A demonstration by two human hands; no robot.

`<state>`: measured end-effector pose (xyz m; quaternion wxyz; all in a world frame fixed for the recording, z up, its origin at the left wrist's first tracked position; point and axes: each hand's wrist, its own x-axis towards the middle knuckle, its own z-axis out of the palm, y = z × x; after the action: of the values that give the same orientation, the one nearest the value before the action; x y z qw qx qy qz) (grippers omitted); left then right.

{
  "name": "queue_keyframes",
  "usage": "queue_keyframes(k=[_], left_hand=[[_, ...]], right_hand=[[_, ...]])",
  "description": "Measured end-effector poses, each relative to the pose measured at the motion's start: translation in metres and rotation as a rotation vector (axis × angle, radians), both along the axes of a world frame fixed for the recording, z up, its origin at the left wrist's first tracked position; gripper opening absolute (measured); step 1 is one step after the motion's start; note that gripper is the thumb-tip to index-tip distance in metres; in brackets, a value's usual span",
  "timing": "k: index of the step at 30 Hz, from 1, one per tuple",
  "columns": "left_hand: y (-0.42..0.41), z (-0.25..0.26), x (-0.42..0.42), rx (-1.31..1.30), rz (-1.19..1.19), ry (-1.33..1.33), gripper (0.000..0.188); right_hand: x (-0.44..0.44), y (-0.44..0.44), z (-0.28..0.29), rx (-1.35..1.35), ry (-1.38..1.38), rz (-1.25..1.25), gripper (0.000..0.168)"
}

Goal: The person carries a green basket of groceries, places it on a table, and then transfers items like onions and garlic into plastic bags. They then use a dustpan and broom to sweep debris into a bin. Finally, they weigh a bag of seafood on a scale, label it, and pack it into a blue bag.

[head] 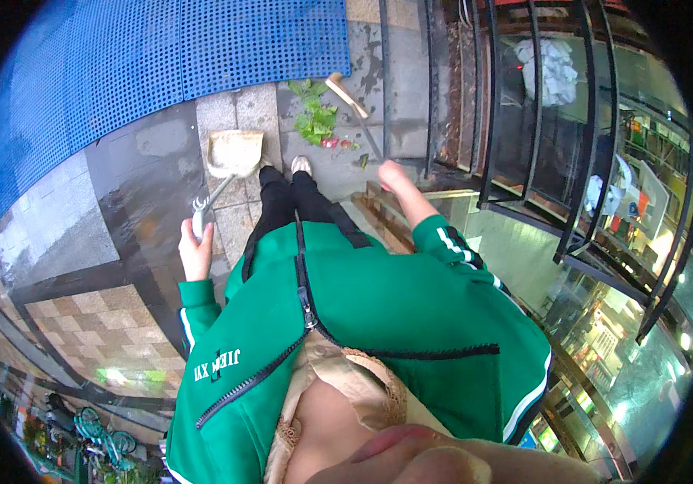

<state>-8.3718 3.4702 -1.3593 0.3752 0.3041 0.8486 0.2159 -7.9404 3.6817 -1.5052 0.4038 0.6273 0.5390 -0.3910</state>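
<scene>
My left hand (195, 248) grips the pale handle of a long-handled dustpan (234, 151), whose pan lies on the paving near my feet. Bits of dirt show inside the pan. My right hand (393, 176) is closed around the dark stick of a broom (347, 95); its pale head is on the wet ground ahead, at the right of a heap of green leaves (316, 121). Small red scraps (330, 142) lie at the near end of the leaves, and one loose leaf (364, 160) is closer to the stick.
Blue perforated floor mats (213, 48) cover the ground ahead and to the left. A black metal railing (487, 115) and a glass pane stand at my right. White crumpled material (547, 71) is behind the bars. Bicycles (104, 432) stand far off at lower left. The paving looks wet.
</scene>
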Motion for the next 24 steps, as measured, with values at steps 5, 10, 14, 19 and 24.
queue_keyframes(k=[5, 10, 14, 19, 24], left_hand=[[0.011, -0.014, 0.005, 0.101, -0.223, 0.046, 0.027], [0.05, -0.008, 0.011, 0.039, -0.591, 0.077, 0.025], [0.056, 0.013, 0.019, 0.05, -0.857, 0.129, 0.024], [0.049, 0.027, 0.094, 0.081, -1.083, 0.059, 0.028], [0.03, -0.019, 0.084, -0.059, -1.36, 0.006, 0.031]], right_hand=[[-0.033, -0.056, 0.002, 0.109, 0.0, -0.161, 0.034], [0.012, -0.076, 0.033, 0.09, -0.088, 0.098, 0.038], [0.07, -0.134, 0.073, 0.221, 0.032, 0.016, 0.025], [0.135, -0.247, 0.143, 0.265, 0.026, -0.734, 0.022], [0.119, -0.345, 0.066, 0.41, -0.021, -1.036, 0.025]])
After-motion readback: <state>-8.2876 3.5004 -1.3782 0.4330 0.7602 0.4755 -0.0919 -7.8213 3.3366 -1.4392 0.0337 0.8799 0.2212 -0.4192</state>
